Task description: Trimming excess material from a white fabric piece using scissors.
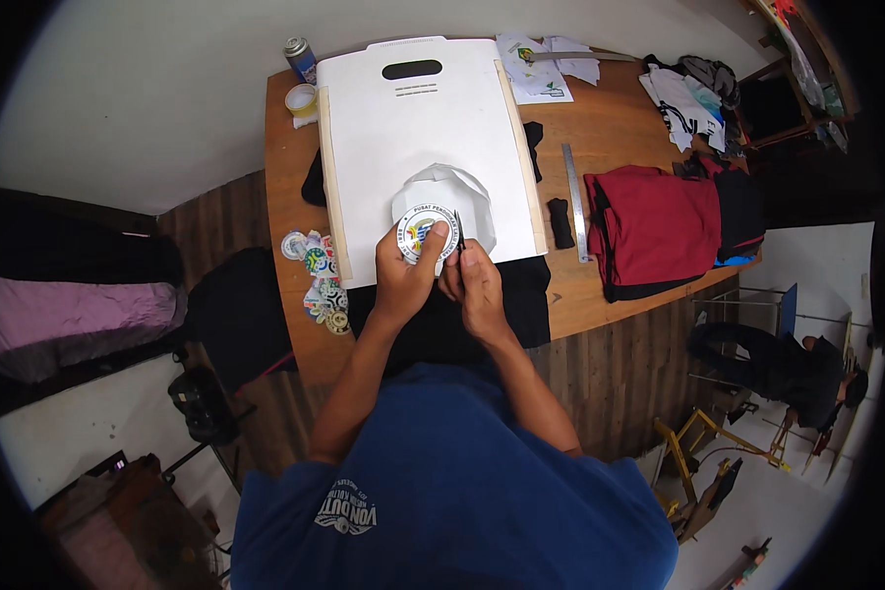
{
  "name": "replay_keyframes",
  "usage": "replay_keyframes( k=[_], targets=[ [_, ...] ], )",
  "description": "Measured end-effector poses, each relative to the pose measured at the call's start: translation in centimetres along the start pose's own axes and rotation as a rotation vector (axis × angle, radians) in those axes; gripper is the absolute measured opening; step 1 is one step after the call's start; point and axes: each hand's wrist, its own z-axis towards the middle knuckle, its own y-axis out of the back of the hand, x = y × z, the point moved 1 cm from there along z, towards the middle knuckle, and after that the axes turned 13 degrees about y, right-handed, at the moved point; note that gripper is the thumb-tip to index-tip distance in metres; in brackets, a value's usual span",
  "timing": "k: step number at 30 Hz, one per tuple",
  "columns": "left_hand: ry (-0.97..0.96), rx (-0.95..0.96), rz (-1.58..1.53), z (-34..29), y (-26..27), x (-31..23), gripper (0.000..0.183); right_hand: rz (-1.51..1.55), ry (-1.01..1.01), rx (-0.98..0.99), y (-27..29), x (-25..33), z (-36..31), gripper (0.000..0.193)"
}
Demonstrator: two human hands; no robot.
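Left hand [406, 277] pinches a round emblem sticker [421, 233] mid-frame; right hand [474, 287] grips a thin dark tool [458, 230]. White board [418, 128] behind, steel ruler [574, 202] and maroon shirts [654, 226] right, sticker pile [320, 280] left.

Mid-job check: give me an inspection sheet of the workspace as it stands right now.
Surface: wooden table, mostly covered by a white board lying over black cloth.
Job's things: round printed sticker held over white backing paper; thin dark tool, kind unclear.
Clutter: loose stickers at the table's left edge, spray can, tape roll, metal ruler, red garment, papers.
Grippers: left hand grips the sticker; right hand holds the tool at its edge.
Cables: nothing seen.
Surroundings: plank floor, white wall, another person seated at right.
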Motion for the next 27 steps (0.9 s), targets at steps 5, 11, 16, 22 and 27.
replay_keyframes(
  k=[5,11,16,22,27],
  targets=[
    [0.014,-0.005,-0.002,0.02,0.06,0.23,0.018,-0.004,-0.001,-0.010,0.12,-0.11,-0.04,0.030],
    [0.025,-0.004,0.000,0.20,0.29,0.28,0.018,0.022,-0.014,0.000,0.27,0.00,0.18,0.032],
    [0.031,0.005,0.022,0.25,0.36,0.16,0.018,0.009,-0.017,0.016,0.16,0.01,0.34,0.033],
    [0.036,0.005,0.030,0.16,0.42,0.17,0.018,0.016,-0.013,0.019,0.10,-0.05,0.33,0.033],
    [0.038,0.010,0.035,0.15,0.44,0.26,0.019,0.009,-0.025,0.010,0.18,-0.08,0.26,0.032]
  ],
)
